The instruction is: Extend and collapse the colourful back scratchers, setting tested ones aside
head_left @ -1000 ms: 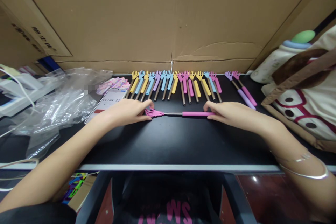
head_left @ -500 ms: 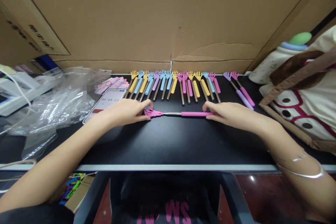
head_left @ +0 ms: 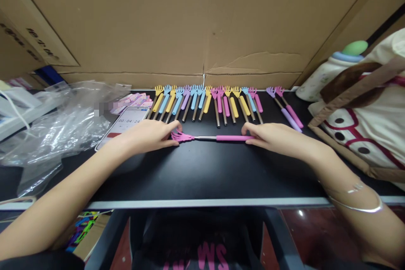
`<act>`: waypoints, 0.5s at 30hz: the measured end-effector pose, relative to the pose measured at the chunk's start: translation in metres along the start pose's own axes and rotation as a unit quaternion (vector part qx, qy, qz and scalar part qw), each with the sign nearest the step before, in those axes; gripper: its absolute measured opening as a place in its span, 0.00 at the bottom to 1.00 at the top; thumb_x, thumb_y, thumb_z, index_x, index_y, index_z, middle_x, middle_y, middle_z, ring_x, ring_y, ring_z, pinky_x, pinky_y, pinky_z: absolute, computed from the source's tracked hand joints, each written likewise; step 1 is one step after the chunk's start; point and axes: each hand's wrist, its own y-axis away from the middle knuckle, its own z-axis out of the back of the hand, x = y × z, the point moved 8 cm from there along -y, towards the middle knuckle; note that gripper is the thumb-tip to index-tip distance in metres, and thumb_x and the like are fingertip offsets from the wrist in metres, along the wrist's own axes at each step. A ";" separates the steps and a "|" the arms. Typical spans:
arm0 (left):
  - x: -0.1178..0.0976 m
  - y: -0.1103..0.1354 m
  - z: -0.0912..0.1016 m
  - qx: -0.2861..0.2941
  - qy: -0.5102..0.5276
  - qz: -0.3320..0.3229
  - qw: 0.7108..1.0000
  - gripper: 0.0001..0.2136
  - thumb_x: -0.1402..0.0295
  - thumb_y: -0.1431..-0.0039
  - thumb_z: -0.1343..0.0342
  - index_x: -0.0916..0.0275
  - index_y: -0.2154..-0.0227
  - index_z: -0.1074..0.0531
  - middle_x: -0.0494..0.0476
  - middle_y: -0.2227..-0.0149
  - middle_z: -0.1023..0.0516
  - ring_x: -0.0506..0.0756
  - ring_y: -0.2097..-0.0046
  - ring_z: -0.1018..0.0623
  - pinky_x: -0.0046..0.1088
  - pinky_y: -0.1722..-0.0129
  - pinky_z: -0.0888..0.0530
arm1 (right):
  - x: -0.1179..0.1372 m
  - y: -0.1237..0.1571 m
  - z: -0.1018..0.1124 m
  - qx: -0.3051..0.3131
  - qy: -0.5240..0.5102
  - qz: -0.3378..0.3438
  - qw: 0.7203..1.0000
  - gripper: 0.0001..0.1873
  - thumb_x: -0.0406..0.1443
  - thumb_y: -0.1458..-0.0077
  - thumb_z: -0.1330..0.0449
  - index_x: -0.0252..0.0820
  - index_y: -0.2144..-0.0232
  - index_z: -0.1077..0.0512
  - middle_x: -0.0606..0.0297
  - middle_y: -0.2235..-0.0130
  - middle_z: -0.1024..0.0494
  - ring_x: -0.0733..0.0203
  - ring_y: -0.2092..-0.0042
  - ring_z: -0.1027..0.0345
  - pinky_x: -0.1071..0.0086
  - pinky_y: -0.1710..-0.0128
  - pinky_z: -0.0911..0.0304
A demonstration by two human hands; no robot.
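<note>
A pink back scratcher point(head_left: 232, 138) with a short metal shaft lies level across the black desk in front of me. My left hand point(head_left: 158, 136) pinches its claw end between thumb and fingers. At the other end, my right hand point(head_left: 265, 137) grips the tip of the pink handle. Behind it runs a row of several back scratchers in yellow, blue, purple and pink, such as a yellow one point(head_left: 233, 107), claws toward the back. A purple back scratcher point(head_left: 291, 119) and a pink one point(head_left: 293, 114) lie together at the row's right.
A phone point(head_left: 126, 119) showing a timer lies by my left wrist, with pink packets point(head_left: 139, 100) behind it. Clear plastic bags point(head_left: 72, 114) cover the left side. A bottle point(head_left: 327, 71) and a cream bag point(head_left: 379, 105) stand at the right. A cardboard wall point(head_left: 202, 21) closes the back.
The view has shifted slightly, so everything sits a little further left. Both hands keep their hold on the pink back scratcher, and the phone's timer has advanced a second.
</note>
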 end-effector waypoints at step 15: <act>-0.002 0.001 0.003 -0.010 -0.022 -0.006 1.000 0.16 0.55 0.38 0.53 0.58 0.52 0.36 0.54 0.70 0.22 0.55 0.69 0.23 0.25 0.73 0.37 | 0.002 -0.001 0.002 -0.004 0.016 0.004 1.000 0.08 0.42 0.40 0.52 0.46 0.62 0.37 0.68 0.71 0.27 0.61 0.73 0.33 0.71 0.74 0.49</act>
